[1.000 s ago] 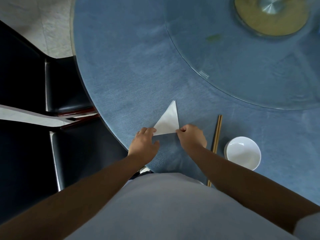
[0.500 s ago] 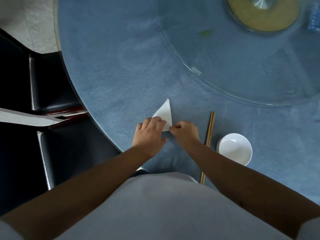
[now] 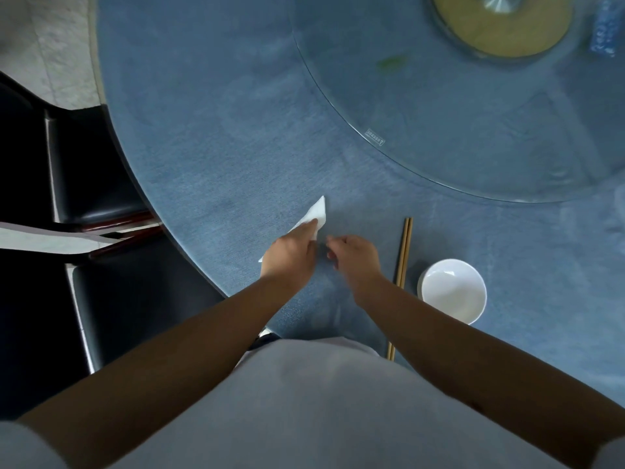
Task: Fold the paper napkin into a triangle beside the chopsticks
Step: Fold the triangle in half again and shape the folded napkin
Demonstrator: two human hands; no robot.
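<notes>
Napkin (image 3: 317,213), thin white paper, lies on the blue cloth tabletop (image 3: 209,137) to the left of the chopsticks (image 3: 404,252), and now shows as a narrower pointed sliver than the broad triangle of a second ago. The left hand (image 3: 291,257) has slid over it and presses it flat with fingers extended; only the far tip and a small near corner peek out. The right hand (image 3: 353,257), which was pinching the paper's corner, has let go and hovers loosely curled, holding nothing, between napkin and chopsticks. The slim wooden pair lies straight, sticks touching. A glossy round white bowl (image 3: 452,291) sits just right of them.
</notes>
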